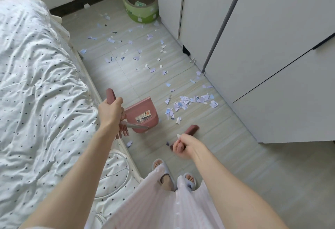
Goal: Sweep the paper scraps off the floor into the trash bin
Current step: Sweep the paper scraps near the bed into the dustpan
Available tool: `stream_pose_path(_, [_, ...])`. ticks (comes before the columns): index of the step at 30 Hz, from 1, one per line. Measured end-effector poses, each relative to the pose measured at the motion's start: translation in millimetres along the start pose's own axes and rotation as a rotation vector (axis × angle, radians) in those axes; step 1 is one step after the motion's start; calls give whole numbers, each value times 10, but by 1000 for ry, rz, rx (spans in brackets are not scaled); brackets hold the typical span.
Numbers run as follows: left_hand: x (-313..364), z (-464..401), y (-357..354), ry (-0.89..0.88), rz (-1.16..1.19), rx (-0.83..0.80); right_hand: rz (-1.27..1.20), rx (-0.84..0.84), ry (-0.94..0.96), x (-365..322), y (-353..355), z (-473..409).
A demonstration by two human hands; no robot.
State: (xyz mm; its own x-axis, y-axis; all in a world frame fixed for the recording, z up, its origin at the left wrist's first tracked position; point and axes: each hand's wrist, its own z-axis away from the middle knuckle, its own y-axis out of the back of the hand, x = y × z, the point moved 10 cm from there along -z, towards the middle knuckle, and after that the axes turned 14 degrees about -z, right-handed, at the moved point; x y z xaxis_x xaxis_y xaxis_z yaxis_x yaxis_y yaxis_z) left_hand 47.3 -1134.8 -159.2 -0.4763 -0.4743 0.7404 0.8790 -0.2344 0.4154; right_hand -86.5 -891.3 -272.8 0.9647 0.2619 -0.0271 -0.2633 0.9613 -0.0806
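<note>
pink dustpan and broom over a scrap-strewn floor

pale lilac paper scraps [188, 101] lie thickest in a heap near the base of the white cabinets [272, 47], just beyond the dustpan [143, 115]; thinner scatter runs up the floor [235, 165] toward the green trash bin [139, 2], which stands in the far corner against the cabinet side and the dark skirting. the left hand [110, 112] is closed around the dustpan's upright handle, the pan tilted beside the bed [36, 83] edge. the right hand [183, 146] is fisted on the broom [192, 129] handle, its pink head low to the floor, short of the heap. the walkable strip is narrow, hemmed by the bed's edge on the left and the cabinet fronts on the right. bare tile opens out behind the slippered feet [168, 176].
</note>
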Motion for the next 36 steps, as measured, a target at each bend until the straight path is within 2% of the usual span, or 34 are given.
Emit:
stream_pose_path(4, [36, -246, 148, 1, -2, 0, -169, -53, 25, -169, -278, -8])
stream_pose_path(11, [120, -523, 282, -1, 13, 28, -86, -2, 205, -438, -351, -28])
stream_pose_path(18, [183, -640, 502, -18, 25, 119, -18, -83, 195, -569, -437, -119])
stream_pose_path(21, [168, -633, 556, -25, 45, 145, -51, -157, 97, -451, -591, -60])
stream_pose_path(24, [159, -619, 604, -41, 77, 171, 245, -42, 71, -389, -501, -97])
stream_pose_path(26, [161, -604, 651, -51, 96, 193, 543, 96, 160, -491, -419, -116])
stream_pose_path(29, [153, -586, 701, -49, 124, 210, 1009, 186, 332, -666, -542, -153])
stream_pose_path(31, [156, -569, 691, -34, 142, 204, 1282, 204, 398, -679, -627, -196])
stream_pose_path(36, [162, -543, 692, -13, 159, 248, 1583, 135, 435, -602, -780, -320])
